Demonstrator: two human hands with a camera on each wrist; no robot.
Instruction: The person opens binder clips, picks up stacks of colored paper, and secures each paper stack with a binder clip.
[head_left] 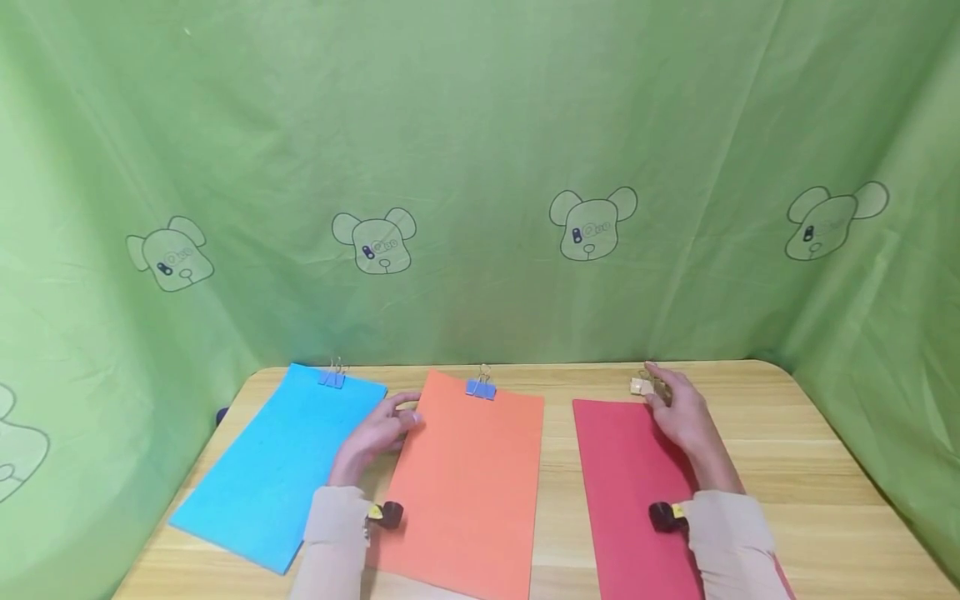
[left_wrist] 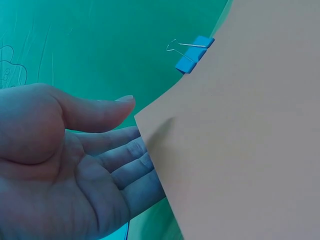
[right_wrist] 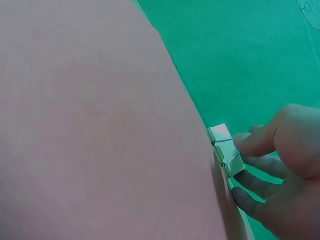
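Straight fingers of my left hand (head_left: 381, 429) reach behind the left edge of the orange paper (head_left: 472, 483), near its upper corner. The thumb stands apart from the sheet in the left wrist view, and the fingertips are hidden behind the paper. A blue binder clip (head_left: 481, 389) sits on the orange paper's top edge. On the right, my right hand (head_left: 681, 410) pinches a white binder clip (right_wrist: 226, 150) by its wire handles, thumb on the near side. That clip is right at the top edge of the red paper (head_left: 630, 483).
Blue paper (head_left: 277, 467) lies slanted on the left with another blue binder clip (head_left: 332, 380) at its top. All the papers are on a wood-grain table (head_left: 810, 467). A green curtain (head_left: 480, 150) with bear-head prints hangs behind and at both sides.
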